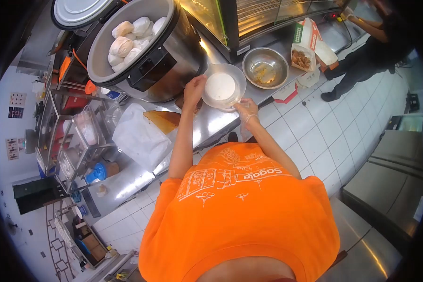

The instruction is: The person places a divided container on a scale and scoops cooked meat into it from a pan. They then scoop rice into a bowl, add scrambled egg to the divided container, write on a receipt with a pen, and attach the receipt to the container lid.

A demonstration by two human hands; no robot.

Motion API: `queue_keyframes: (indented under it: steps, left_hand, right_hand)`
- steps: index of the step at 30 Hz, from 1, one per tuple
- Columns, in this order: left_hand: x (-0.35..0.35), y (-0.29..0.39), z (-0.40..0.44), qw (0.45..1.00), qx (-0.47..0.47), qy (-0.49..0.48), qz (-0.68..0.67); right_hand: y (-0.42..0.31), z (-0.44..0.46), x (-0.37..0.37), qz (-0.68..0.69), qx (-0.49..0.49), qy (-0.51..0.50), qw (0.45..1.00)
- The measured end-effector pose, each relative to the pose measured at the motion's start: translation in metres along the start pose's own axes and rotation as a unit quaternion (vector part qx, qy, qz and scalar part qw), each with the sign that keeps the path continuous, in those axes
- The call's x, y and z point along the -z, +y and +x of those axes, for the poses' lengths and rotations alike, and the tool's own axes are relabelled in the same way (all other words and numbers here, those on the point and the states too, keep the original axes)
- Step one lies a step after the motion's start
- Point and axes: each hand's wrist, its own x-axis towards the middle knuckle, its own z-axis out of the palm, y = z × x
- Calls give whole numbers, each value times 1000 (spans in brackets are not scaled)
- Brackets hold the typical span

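Between my two hands is a round translucent plastic bowl (241,84) with a flat white round mass in its middle; I cannot make out what the white is. My left hand (192,91) has its fingers curled against the bowl's left edge. On the lower right rim, my right hand (247,112), in a thin clear glove, pinches the bowl between thumb and fingers. Just beyond my left hand stands a large steel cooker (185,56) holding several white wrapped bundles (122,46). To the right of the bowl rests a steel bowl (283,70) with yellowish remains inside.
White paper (138,138) and a brown sheet (163,121) lie on the steel counter (211,123) at left. A box of brown food pieces (301,59) stands by the counter's right edge. A glass display cabinet (268,19) is behind. Another person (369,51) stands at upper right.
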Motion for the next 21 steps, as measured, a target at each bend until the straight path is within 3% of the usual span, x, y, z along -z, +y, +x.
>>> queue_keyframes:
  steps: [5, 9, 12, 15, 19, 21]
  left_hand:
    - [6, 16, -3, 999, 21, 0, -28]
    - [10, -18, 31, 998, 9, -36, -46]
    - [13, -4, 32, 997, 26, -70, -25]
    - [17, 10, 31, 990, 67, -121, -7]
    - [22, 8, 40, 980, 31, -178, 85]
    - [21, -2, 41, 989, 20, -146, 29]
  right_hand:
    - [-6, -6, 21, 121, -31, -113, 986]
    - [-13, -10, 26, 186, -60, -142, 970]
    - [-11, -4, 26, 201, -41, -180, 962]
    - [-9, -1, 14, 204, -22, -132, 970]
    - [-9, 2, 9, 131, 19, -121, 984]
    - [-13, -2, 14, 166, 15, -141, 976]
